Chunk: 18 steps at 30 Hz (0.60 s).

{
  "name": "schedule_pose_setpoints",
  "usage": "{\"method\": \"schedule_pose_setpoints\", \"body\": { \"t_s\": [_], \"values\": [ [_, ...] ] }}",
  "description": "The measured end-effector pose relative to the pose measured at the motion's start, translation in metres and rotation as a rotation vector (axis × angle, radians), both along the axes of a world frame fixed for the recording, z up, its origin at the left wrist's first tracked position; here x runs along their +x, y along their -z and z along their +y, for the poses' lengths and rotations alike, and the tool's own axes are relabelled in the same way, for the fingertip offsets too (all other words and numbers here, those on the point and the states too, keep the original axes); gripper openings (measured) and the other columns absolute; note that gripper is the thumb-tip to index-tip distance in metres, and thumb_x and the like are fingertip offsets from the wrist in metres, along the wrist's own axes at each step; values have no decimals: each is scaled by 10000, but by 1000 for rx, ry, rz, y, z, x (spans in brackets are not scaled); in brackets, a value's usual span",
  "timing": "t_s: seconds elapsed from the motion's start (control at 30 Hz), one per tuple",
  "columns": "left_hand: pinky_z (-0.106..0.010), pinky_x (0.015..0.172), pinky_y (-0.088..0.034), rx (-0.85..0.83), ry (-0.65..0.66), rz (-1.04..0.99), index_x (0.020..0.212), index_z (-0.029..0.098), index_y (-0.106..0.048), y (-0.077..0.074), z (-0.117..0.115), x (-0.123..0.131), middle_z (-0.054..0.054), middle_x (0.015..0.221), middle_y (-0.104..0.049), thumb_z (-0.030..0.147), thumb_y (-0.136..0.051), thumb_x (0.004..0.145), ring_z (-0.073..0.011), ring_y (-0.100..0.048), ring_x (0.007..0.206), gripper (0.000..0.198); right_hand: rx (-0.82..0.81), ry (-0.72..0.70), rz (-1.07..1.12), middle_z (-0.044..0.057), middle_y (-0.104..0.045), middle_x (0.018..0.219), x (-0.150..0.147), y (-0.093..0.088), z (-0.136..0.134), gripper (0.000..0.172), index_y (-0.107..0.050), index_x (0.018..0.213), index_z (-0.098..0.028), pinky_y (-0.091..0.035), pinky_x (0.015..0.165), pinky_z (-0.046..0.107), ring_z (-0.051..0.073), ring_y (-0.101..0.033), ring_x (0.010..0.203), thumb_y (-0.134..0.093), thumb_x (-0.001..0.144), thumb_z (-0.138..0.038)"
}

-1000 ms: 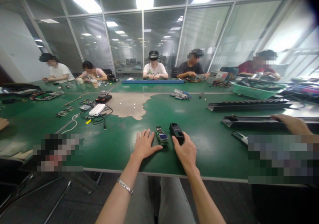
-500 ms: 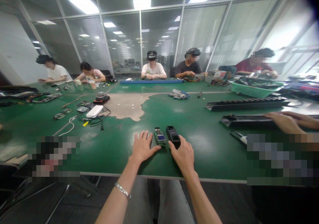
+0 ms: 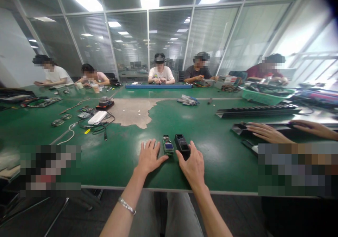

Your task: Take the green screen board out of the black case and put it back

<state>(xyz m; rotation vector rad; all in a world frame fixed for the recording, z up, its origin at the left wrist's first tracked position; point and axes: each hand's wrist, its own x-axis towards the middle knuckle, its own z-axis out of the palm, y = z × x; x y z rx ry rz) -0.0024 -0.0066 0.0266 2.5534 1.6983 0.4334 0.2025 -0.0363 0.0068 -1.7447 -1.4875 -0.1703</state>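
My left hand (image 3: 151,157) lies flat on the green table with its fingers spread, holding nothing. Just right of its thumb is a small green circuit board with a little screen (image 3: 168,146). Beside the board lies a black plastic device casing (image 3: 181,142) with cut-out openings. My right hand (image 3: 193,163) rests around the casing's near end, thumb to its left and fingers to its right, apart from each other. Part of that end is hidden by the hand, so contact is hard to judge.
On the left are a white box-shaped device (image 3: 97,117), cables and glasses (image 3: 61,120). Long black metal channels (image 3: 258,111) lie at right, where another person's hands (image 3: 269,132) rest. Farther back are a green basket (image 3: 266,95), a blue bar (image 3: 158,86) and several seated people.
My right thumb and fingers are spread slightly wider around the casing. My left hand stays flat. The neighbour's near hand at right has slid left along the black channel.
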Motion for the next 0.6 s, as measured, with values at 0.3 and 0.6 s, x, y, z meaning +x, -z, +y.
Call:
{"method": "schedule_pose_setpoints", "body": {
  "t_s": [0.3, 0.6],
  "values": [
    [-603, 1151, -114, -2, 4, 27, 1474, 298, -381, 6, 3, -1, -93, 1558, -331, 776, -261, 891, -357, -238, 1435, 763, 5, 27, -15, 214, -627, 1199, 0, -2, -1, 712, -379, 1425, -36, -432, 945, 461, 321, -548, 1090, -496, 893, -494],
    [-608, 1144, -131, 17, 17, 21, 1461, 300, -403, 7, 2, -2, -108, 1550, -342, 744, -256, 915, -353, -248, 1433, 719, -53, 85, -69, 200, -639, 1184, -6, -6, -5, 645, -379, 1431, -56, -443, 876, 427, 313, -561, 1061, -461, 918, -438]
  ]
}}
